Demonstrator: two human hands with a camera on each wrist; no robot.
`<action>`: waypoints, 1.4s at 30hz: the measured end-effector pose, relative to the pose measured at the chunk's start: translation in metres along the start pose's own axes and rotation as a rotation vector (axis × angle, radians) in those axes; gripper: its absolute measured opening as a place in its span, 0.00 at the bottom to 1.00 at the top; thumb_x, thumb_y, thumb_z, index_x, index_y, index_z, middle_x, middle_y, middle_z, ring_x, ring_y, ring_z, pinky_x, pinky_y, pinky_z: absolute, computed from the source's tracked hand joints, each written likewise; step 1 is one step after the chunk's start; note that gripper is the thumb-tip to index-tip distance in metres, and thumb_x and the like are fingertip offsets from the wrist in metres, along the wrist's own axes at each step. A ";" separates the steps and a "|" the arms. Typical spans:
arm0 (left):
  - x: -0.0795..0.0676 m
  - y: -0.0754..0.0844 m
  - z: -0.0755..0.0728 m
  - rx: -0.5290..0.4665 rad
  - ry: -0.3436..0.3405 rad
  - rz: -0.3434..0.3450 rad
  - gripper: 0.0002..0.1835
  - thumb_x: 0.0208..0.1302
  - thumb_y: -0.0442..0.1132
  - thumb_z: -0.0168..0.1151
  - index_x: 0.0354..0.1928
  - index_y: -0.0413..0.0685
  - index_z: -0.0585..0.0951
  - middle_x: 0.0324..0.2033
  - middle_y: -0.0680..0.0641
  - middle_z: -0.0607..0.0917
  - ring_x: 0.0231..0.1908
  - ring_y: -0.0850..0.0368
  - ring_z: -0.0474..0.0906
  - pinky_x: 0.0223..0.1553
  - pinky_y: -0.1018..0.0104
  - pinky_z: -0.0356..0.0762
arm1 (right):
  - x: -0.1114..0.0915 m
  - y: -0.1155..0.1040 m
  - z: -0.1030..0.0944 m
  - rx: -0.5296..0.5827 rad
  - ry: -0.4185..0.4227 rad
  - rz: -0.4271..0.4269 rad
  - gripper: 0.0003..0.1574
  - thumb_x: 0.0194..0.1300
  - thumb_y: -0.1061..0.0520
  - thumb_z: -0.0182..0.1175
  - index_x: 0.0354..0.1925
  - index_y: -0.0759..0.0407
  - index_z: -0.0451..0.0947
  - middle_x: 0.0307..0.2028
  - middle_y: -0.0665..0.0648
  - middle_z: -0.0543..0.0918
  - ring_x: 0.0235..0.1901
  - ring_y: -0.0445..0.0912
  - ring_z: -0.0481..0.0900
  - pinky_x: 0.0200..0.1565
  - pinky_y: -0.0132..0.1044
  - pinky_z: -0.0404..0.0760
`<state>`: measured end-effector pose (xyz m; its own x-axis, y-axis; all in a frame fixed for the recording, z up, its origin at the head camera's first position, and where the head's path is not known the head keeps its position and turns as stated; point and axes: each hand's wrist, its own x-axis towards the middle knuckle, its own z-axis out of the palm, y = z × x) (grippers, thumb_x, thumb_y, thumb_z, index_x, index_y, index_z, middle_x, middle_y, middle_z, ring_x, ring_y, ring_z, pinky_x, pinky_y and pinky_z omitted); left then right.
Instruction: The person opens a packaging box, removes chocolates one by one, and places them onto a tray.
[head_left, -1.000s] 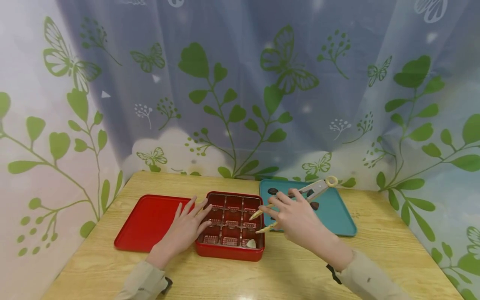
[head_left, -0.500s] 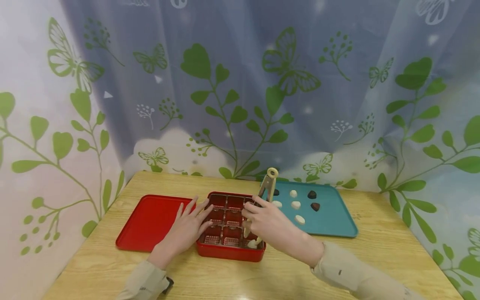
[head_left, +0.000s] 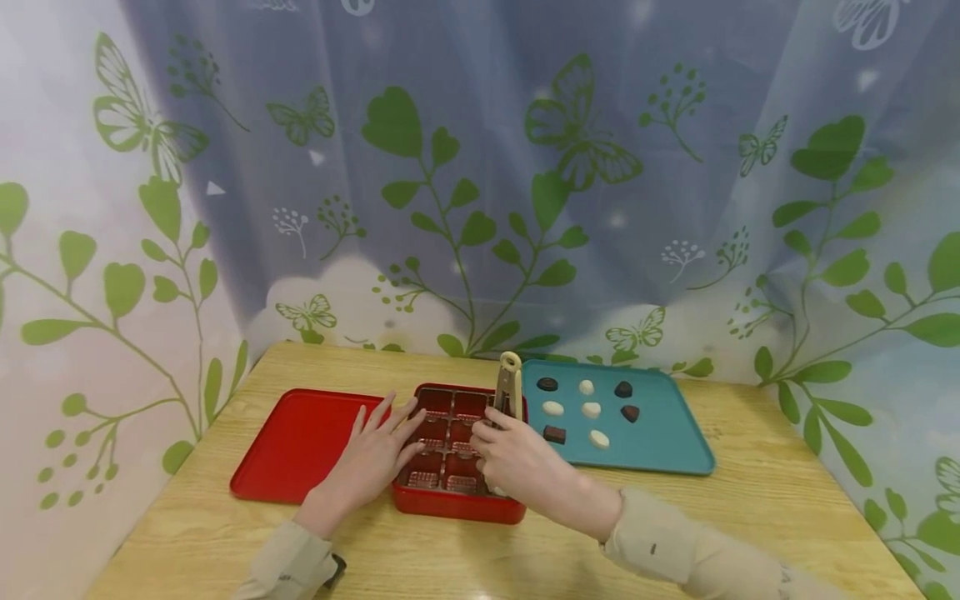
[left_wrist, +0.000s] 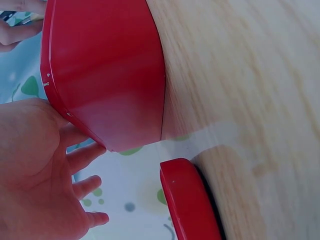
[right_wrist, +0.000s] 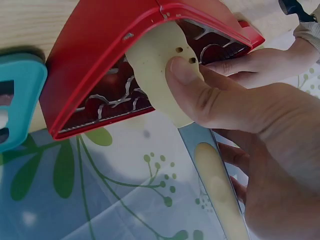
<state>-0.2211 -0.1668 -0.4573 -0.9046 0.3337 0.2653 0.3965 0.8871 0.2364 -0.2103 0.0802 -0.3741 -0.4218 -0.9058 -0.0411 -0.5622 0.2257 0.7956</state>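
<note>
My right hand (head_left: 528,458) grips beige-and-steel tongs (head_left: 507,387) that stand nearly upright, tips down in the front right compartment of a red box (head_left: 457,506). In the right wrist view, the thumb presses the tongs' wide beige arm (right_wrist: 160,65), just inside the box rim. The tips and the pale chocolate in that compartment are mostly hidden by the hand. With fingers spread and straight, my left hand (head_left: 365,458) rests at the box's left rim; the left wrist view shows the palm beside the red wall (left_wrist: 107,75).
A flat red lid (head_left: 307,442) lies left of the box. On the right, a teal tray (head_left: 667,437) carries several dark and white chocolates, among them a dark rectangular one (head_left: 554,434). A patterned curtain (head_left: 480,208) hangs behind the wooden table (head_left: 570,550).
The right hand has moved left from the tray's edge and over the box, turning the tongs from slanted to upright, with tips down in the front right compartment. The left hand stays put.
</note>
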 end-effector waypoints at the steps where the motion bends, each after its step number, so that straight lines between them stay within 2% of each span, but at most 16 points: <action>1: 0.000 0.000 0.000 -0.002 0.001 0.002 0.30 0.73 0.49 0.60 0.73 0.45 0.71 0.74 0.41 0.67 0.77 0.35 0.50 0.70 0.28 0.48 | -0.001 0.000 0.001 0.005 0.003 0.004 0.06 0.60 0.43 0.74 0.38 0.31 0.89 0.50 0.36 0.84 0.56 0.38 0.74 0.69 0.39 0.67; 4: 0.000 -0.001 0.001 -0.011 0.007 0.004 0.30 0.73 0.48 0.60 0.73 0.45 0.71 0.74 0.41 0.67 0.77 0.35 0.50 0.70 0.27 0.47 | -0.006 0.002 0.005 0.038 0.035 0.033 0.07 0.59 0.45 0.74 0.38 0.32 0.90 0.49 0.36 0.85 0.54 0.39 0.74 0.66 0.40 0.69; 8: 0.000 -0.001 0.002 -0.016 0.008 0.004 0.30 0.73 0.49 0.59 0.73 0.45 0.71 0.74 0.41 0.67 0.77 0.35 0.50 0.70 0.27 0.47 | -0.019 0.008 0.013 0.141 0.098 0.095 0.09 0.58 0.49 0.75 0.39 0.35 0.90 0.47 0.39 0.85 0.51 0.41 0.76 0.61 0.44 0.72; 12: 0.000 -0.002 0.002 -0.015 0.009 0.006 0.30 0.73 0.49 0.59 0.73 0.45 0.71 0.74 0.41 0.67 0.76 0.35 0.50 0.70 0.27 0.47 | -0.038 0.014 0.020 0.245 0.139 0.156 0.22 0.52 0.47 0.79 0.48 0.36 0.88 0.49 0.44 0.83 0.50 0.44 0.76 0.57 0.47 0.74; 16: -0.001 -0.002 0.002 -0.006 0.018 0.010 0.30 0.73 0.49 0.60 0.73 0.45 0.72 0.74 0.41 0.68 0.76 0.35 0.51 0.70 0.27 0.48 | -0.058 0.018 0.030 0.337 0.192 0.230 0.35 0.47 0.39 0.79 0.56 0.36 0.84 0.49 0.47 0.82 0.50 0.47 0.76 0.53 0.49 0.74; 18: -0.001 -0.002 0.002 -0.005 0.026 0.013 0.30 0.73 0.48 0.60 0.72 0.45 0.72 0.73 0.40 0.68 0.76 0.35 0.51 0.70 0.27 0.48 | -0.067 0.017 0.036 0.399 0.233 0.275 0.36 0.47 0.38 0.79 0.57 0.36 0.84 0.48 0.47 0.82 0.49 0.47 0.76 0.51 0.50 0.74; 21: -0.001 -0.002 0.002 -0.006 0.032 0.014 0.30 0.73 0.48 0.61 0.72 0.45 0.72 0.73 0.40 0.68 0.76 0.34 0.52 0.70 0.27 0.48 | -0.078 0.014 0.044 0.475 0.300 0.345 0.35 0.48 0.43 0.80 0.57 0.38 0.85 0.46 0.46 0.82 0.47 0.47 0.77 0.47 0.51 0.73; 30: -0.002 -0.002 0.003 -0.007 0.025 0.011 0.30 0.73 0.48 0.61 0.72 0.45 0.72 0.73 0.40 0.68 0.76 0.34 0.52 0.70 0.26 0.48 | -0.102 0.009 0.055 0.525 0.359 0.547 0.40 0.42 0.45 0.82 0.57 0.41 0.85 0.47 0.48 0.83 0.47 0.49 0.78 0.44 0.52 0.71; 35: -0.002 -0.002 0.003 -0.007 0.035 0.016 0.30 0.72 0.47 0.61 0.72 0.44 0.72 0.73 0.40 0.69 0.76 0.34 0.52 0.69 0.26 0.49 | -0.120 0.016 0.060 0.493 0.384 0.665 0.41 0.43 0.45 0.81 0.59 0.43 0.84 0.47 0.52 0.84 0.46 0.52 0.79 0.43 0.56 0.71; 39: -0.001 -0.002 0.004 -0.007 0.035 0.018 0.30 0.72 0.47 0.61 0.72 0.44 0.72 0.73 0.40 0.69 0.76 0.34 0.51 0.69 0.26 0.49 | -0.140 0.027 0.068 0.480 0.381 0.770 0.40 0.45 0.45 0.78 0.59 0.46 0.84 0.45 0.54 0.84 0.45 0.56 0.79 0.42 0.59 0.71; 42: -0.001 -0.002 0.003 -0.011 0.023 0.010 0.30 0.73 0.48 0.60 0.72 0.45 0.72 0.73 0.40 0.68 0.76 0.35 0.50 0.70 0.26 0.48 | -0.157 0.037 0.075 0.473 0.337 0.850 0.38 0.45 0.47 0.79 0.58 0.48 0.84 0.44 0.55 0.84 0.45 0.57 0.79 0.42 0.60 0.70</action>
<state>-0.2216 -0.1675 -0.4612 -0.8966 0.3352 0.2894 0.4077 0.8798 0.2442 -0.2184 0.2574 -0.3840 -0.6306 -0.4175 0.6542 -0.4245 0.8912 0.1596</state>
